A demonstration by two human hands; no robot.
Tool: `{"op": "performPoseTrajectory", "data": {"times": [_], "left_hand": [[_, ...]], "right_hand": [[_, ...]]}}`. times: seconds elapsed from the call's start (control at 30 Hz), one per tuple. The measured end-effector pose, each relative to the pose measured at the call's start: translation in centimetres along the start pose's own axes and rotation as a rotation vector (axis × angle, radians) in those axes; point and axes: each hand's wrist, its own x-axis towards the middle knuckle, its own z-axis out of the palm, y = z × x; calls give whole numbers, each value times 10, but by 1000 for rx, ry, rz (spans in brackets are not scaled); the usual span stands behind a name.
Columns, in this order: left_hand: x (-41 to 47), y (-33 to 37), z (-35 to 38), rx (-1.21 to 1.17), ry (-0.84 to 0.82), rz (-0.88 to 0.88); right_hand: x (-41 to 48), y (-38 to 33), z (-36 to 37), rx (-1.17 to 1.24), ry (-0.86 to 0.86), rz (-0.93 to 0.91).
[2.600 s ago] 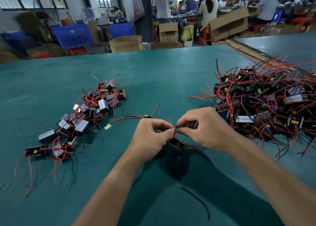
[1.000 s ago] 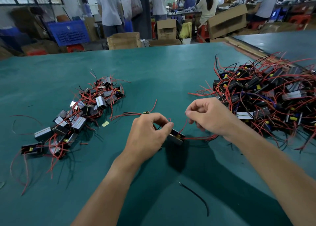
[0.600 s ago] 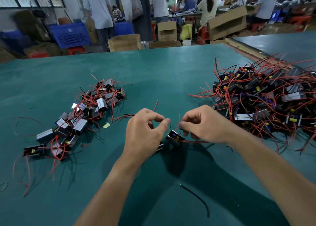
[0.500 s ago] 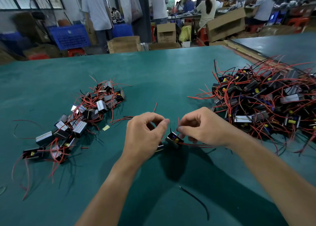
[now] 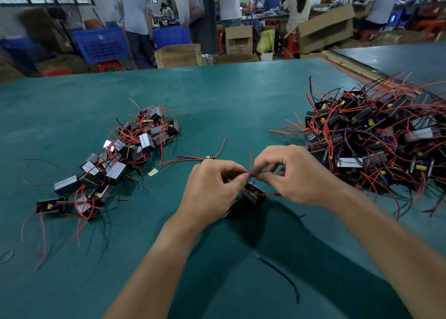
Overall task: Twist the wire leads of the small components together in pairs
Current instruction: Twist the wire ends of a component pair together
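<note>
On the matte green table (image 5: 229, 101), a pile (image 5: 115, 164) of boxy, foil-faced parts lay at left. The left hand (image 5: 212, 188) pinched thin red leads (image 5: 250, 166) just above the black component (image 5: 253, 194). The right hand (image 5: 294, 176) pinched the same leads. Recommended: hold one pinch fixed and roll the other, keeping the springy wire taut. A larger tangled heap (image 5: 376, 137) lay at right.

Factory assembly floor, green worktable (image 5: 229, 96), heaps of wired components (image 5: 376, 137), cardboard boxes (image 5: 178, 55), blue crate (image 5: 101, 43), workers (image 5: 296, 10)

Teal table (image 5: 241, 96), blue crate (image 5: 101, 44), open cardboard boxes (image 5: 178, 55), people (image 5: 135, 7) standing at far benches
</note>
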Motion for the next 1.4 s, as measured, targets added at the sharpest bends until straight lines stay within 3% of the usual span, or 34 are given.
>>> {"op": "performPoseTrajectory", "data": {"times": [0.43,0.77,1.0,1.4], "left_hand": [[2,1,3,-217,-128,-59],[2,1,1,-216,-92,-107],[3,0,3,-162,-97,-117],[1,-1,4,-23,-64,-82]], "right_hand": [[1,1,4,0,46,-35],[0,-3,4,3,73,7],[0,-4,1,-8,-36,79],[0,1,-2,-14,-53,90]]}}
